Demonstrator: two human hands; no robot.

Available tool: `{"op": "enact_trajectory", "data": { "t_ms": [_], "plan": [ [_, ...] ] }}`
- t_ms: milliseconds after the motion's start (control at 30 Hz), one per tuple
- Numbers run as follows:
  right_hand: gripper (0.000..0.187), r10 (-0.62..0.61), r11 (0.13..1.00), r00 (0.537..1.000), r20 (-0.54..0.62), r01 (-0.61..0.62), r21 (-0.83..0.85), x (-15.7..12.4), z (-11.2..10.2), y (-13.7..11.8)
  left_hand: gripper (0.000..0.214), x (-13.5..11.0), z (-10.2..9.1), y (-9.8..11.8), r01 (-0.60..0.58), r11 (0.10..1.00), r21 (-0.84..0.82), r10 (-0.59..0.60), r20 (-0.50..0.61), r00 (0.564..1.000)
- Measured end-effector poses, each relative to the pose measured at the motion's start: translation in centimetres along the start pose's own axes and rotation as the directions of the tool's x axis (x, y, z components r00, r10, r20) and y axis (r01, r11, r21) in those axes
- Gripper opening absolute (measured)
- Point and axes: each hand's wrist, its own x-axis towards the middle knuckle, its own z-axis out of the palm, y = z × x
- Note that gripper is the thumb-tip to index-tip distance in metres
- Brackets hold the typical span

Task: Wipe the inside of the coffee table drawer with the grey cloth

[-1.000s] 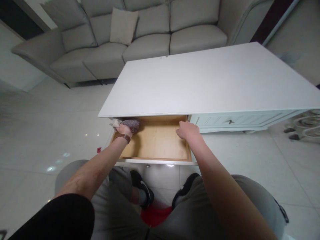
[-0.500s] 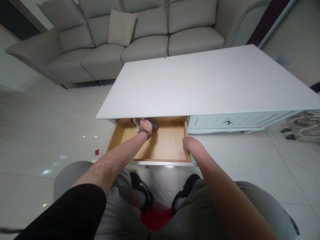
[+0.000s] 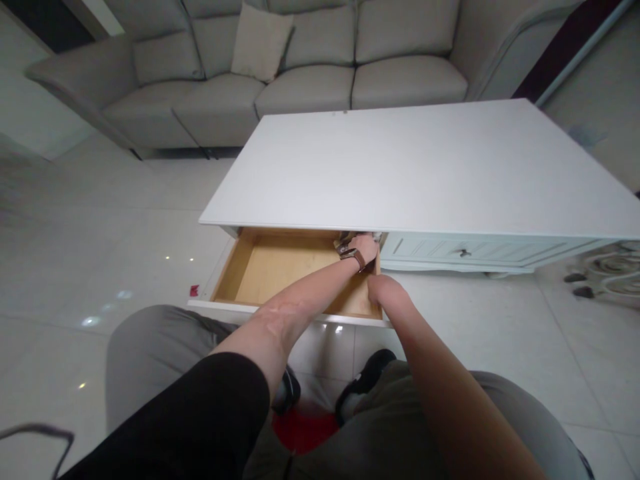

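An open wooden drawer [image 3: 260, 270] sticks out from under a white coffee table [image 3: 400, 167]. My left hand [image 3: 365, 247], with a brown watch on the wrist, reaches into the drawer's far right corner and is closed on a grey cloth [image 3: 347, 238] that mostly hides under the tabletop. My right hand [image 3: 385, 288] rests on the drawer's right side wall near the front. Its fingers are out of sight behind the wrist.
A grey sofa [image 3: 300, 73] with a beige cushion [image 3: 261, 41] stands beyond the table. A second, closed drawer [image 3: 465, 250] lies to the right. Glossy white tiles surround the table; a small red scrap [image 3: 194, 291] lies left of the drawer. My knees and dark shoes are below.
My left hand slid the cloth along the back of the drawer from the left corner to the right corner. My right hand drew back along the drawer's right wall toward the front.
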Motion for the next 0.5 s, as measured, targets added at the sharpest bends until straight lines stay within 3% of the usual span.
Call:
{"op": "enact_trajectory", "data": {
  "t_ms": [200, 300, 400, 500],
  "plan": [
    [0.06, 0.014, 1.0, 1.0, 0.004, -0.014, 0.004, 0.3, -0.1, 0.0, 0.037, -0.3, -1.5, -2.5, -0.104, 0.982, 0.158, 0.102, 0.022, 0.995],
    [0.057, 0.013, 1.0, 1.0, 0.004, -0.013, 0.013, 0.3, -0.2, 0.0, 0.035, -1.2, -2.3, -4.9, -0.13, 0.961, 0.243, 0.127, 0.03, 0.991],
    [0.053, 0.014, 0.999, 1.0, -0.001, -0.014, 0.036, 0.0, -0.4, 0.0, 0.031, -2.7, -3.8, -9.2, -0.099, 0.937, 0.336, 0.087, 0.053, 0.995],
    [0.049, 0.011, 0.997, 1.0, -0.028, -0.009, 0.081, -0.1, -0.4, -0.1, 0.032, -4.7, -6.4, -15.0, -0.037, 0.898, 0.438, 0.014, 0.055, 0.998]
  ]
}}
